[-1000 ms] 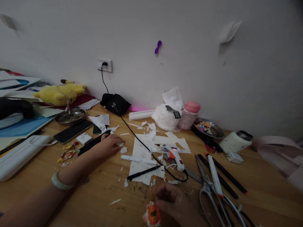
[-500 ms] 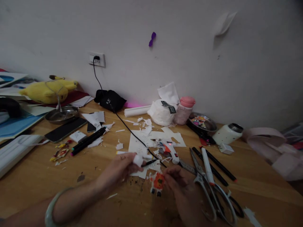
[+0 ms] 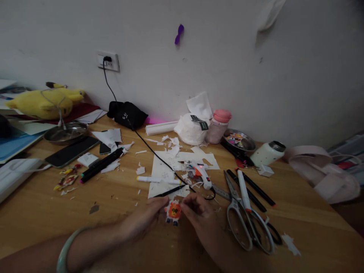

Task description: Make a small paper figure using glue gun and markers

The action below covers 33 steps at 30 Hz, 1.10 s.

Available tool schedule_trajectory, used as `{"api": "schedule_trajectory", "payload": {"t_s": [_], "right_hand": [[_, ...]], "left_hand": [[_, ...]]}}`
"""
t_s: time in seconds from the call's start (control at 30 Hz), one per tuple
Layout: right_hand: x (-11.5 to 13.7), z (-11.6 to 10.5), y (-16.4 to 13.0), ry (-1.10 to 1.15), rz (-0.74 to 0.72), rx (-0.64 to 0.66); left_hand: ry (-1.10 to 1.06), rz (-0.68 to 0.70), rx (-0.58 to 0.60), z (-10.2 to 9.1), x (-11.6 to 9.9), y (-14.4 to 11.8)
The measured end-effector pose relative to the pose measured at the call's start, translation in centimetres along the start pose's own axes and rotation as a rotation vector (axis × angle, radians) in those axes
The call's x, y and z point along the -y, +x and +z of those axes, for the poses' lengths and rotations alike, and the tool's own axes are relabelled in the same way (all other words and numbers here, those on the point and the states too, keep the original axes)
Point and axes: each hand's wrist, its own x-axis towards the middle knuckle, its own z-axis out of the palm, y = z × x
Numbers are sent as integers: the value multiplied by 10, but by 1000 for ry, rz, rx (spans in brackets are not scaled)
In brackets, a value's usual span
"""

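Observation:
Both of my hands meet at the near middle of the wooden table (image 3: 119, 212). Between them is a small orange and white paper cut-out (image 3: 173, 211). My left hand (image 3: 146, 218), with a pale green bangle on its wrist, pinches the cut-out's left side. My right hand (image 3: 199, 214) pinches its right side. Just beyond my fingers lie a black pen (image 3: 170, 191), a white marker (image 3: 157, 180) and a white sheet with paper scraps (image 3: 165, 174). A small white glue gun (image 3: 203, 175) with a lit red light rests on that sheet, its black cord running to the wall socket (image 3: 108, 60).
Large scissors (image 3: 241, 220) and several markers (image 3: 250, 189) lie to the right. Black markers (image 3: 99, 165), a phone (image 3: 71, 151) and a metal dish (image 3: 65, 132) sit at left, a yellow plush toy (image 3: 42, 102) behind. A pink-capped bottle (image 3: 217, 127), white jar (image 3: 267, 153) and black pouch (image 3: 127, 113) line the wall.
My left hand came back from the far markers to the near middle with a white scrap. My right hand lifted the orange cut-out up to meet it; both now pinch it.

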Motion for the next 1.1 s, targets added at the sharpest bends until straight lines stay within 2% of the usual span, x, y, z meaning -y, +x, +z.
{"api": "schedule_trajectory", "payload": {"t_s": [0.1,0.33,0.57,0.7,0.83,0.97,1.1], "right_hand": [[-1,1,-1,-82,-26,4],[-3,3,-5,-262,-148,-34],[-4,3,-4,-91,-68,26],[-9,4,0,-2,-8,31],[-9,4,3,4,32,10],[-7,2,4,76,49,24],[-9,-2,4,128,107,5]], "left_hand": [[21,27,30,-4,2,1],[370,79,96,-16,7,6],[467,141,162,-16,4,5],[401,74,130,-17,2,5],[156,0,66,-16,4,8],[-53,-69,105,-14,2,9],[-66,-68,106,-16,-5,6]]}}
